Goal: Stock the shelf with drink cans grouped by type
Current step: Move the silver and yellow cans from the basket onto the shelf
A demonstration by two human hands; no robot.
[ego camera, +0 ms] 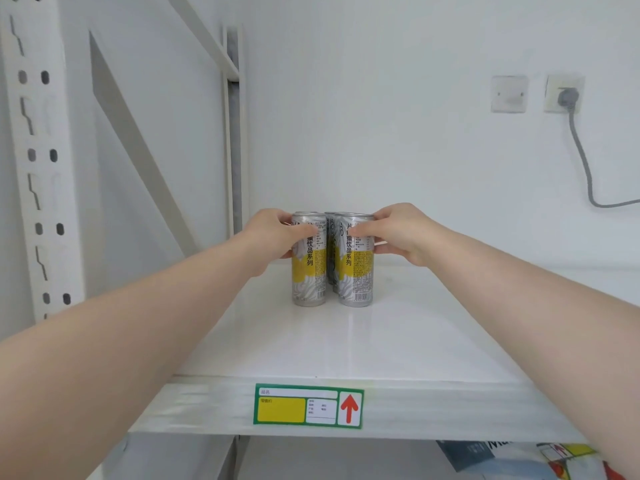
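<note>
On the glossy white shelf board (398, 341), I see my left hand (277, 233) and right hand (401, 233) each closed round a slim silver-and-yellow drink can: left can (309, 271), right can (356, 271).

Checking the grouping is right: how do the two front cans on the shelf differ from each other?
The left can is gripped by the left hand; the right can by the right hand. The left can shows one column of black characters; the right can is turned so Latin letters show beside that column. Both stand upright on the shelf, apart, with the same silver and yellow design, so they look like one type.
</note>
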